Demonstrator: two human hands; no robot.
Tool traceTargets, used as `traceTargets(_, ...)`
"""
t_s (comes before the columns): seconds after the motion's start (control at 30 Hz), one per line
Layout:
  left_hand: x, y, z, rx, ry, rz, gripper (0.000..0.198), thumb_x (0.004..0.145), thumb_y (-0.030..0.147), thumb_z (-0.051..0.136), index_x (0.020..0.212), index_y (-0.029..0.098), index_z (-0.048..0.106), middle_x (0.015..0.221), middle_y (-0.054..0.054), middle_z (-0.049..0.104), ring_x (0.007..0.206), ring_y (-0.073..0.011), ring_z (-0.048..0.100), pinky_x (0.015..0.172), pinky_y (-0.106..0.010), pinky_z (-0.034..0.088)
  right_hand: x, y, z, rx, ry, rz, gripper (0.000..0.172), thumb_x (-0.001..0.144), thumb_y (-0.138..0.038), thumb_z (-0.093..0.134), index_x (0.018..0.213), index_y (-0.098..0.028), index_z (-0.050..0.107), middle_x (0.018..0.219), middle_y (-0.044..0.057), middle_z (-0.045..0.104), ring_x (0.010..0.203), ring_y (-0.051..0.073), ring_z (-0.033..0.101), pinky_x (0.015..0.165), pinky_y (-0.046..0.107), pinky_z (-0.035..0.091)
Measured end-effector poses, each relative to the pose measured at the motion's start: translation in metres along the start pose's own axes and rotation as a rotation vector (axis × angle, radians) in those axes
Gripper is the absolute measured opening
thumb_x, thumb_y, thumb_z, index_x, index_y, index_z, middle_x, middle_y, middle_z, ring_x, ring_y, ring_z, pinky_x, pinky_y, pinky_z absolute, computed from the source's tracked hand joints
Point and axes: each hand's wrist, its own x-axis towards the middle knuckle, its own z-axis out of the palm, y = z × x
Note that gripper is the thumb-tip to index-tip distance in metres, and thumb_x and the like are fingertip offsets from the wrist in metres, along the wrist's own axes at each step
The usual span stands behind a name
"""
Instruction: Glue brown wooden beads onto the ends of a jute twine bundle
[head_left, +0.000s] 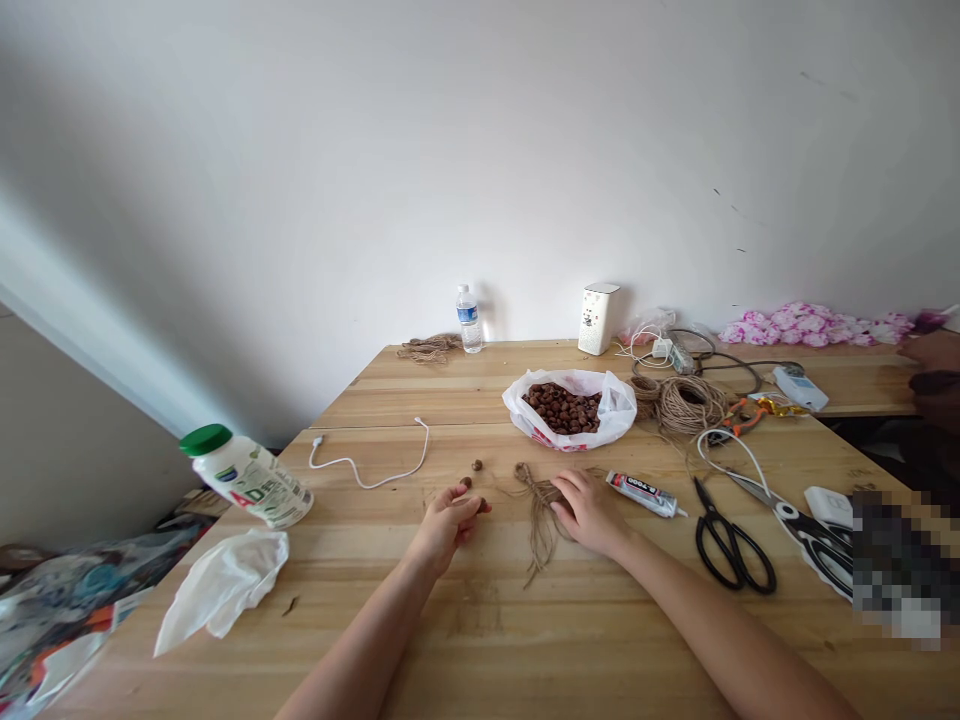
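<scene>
My left hand (448, 522) is closed, pinching a small brown nut (482, 506) between thumb and fingers. A second brown nut (466, 482) shows at its fingertips, and a third nut (477, 465) lies on the table just beyond. To the right, my right hand (589, 508) curls over a bundle of brown twine (538, 500) with a knotted loop at its far end; the part under the palm is hidden. A glue tube (643, 494) lies just right of that hand. Behind it sits a white plastic bag (622, 412) holding many brown nuts (564, 408).
Black scissors (721, 545), larger shears (799, 525) and a twine coil (686, 403) lie to the right. A white cable (371, 478), a green-capped bottle (251, 478) and crumpled white plastic (229, 580) are left. A water bottle (469, 322) and white box (597, 320) stand by the wall.
</scene>
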Motion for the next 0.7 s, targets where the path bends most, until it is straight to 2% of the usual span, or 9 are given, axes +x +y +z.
traceTargets(0.47,-0.0005,0.0024,0.002,0.005,-0.013,0.006,0.051,0.055,0.031,0.074,0.088,0.021,0.035,0.064,-0.003,0.064,0.037,-0.0014,0.027,0.041,-0.018,0.017,-0.0008,0.001,0.0018,0.014,-0.009,0.012,0.026,0.082,-0.023,0.05,0.106,-0.016,0.056,0.108,0.011,0.056,0.1,0.024,0.05,0.089,0.039,0.04)
traceTargets(0.7,-0.005,0.0052,0.0041,0.022,0.001,0.007,0.053,0.052,0.033,0.075,0.088,0.02,0.038,0.064,-0.003,0.063,0.037,-0.0022,0.03,0.042,-0.018,0.018,-0.0005,-0.0001,0.0005,0.013,-0.01,0.007,0.025,0.083,-0.023,0.05,0.106,-0.016,0.055,0.108,0.011,0.056,0.1,0.024,0.05,0.088,0.039,0.041)
